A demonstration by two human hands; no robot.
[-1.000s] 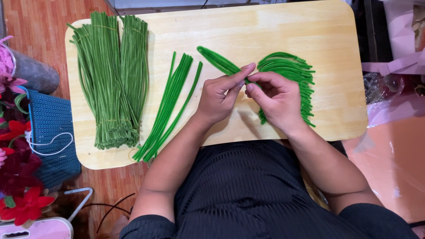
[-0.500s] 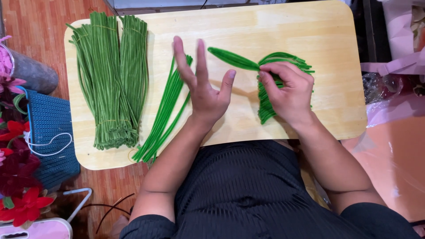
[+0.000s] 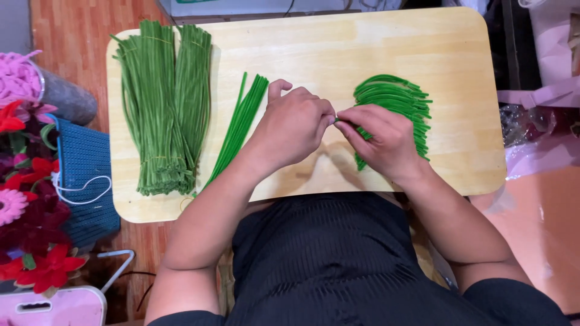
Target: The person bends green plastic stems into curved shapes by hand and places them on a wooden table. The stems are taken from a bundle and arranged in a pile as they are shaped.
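Both hands are meeting over the wooden bench (image 3: 459, 54) — the left hand (image 3: 293, 124) and right hand (image 3: 380, 136) are pinching one green pipe cleaner (image 3: 336, 120) between closed fingers, beside the bent green pile (image 3: 399, 99)

Green pipe cleaners (image 3: 396, 105); pale wood board (image 3: 338, 48); blue knit bag (image 3: 84, 175); black, possibly ribbed, shirt (image 3: 326, 259).
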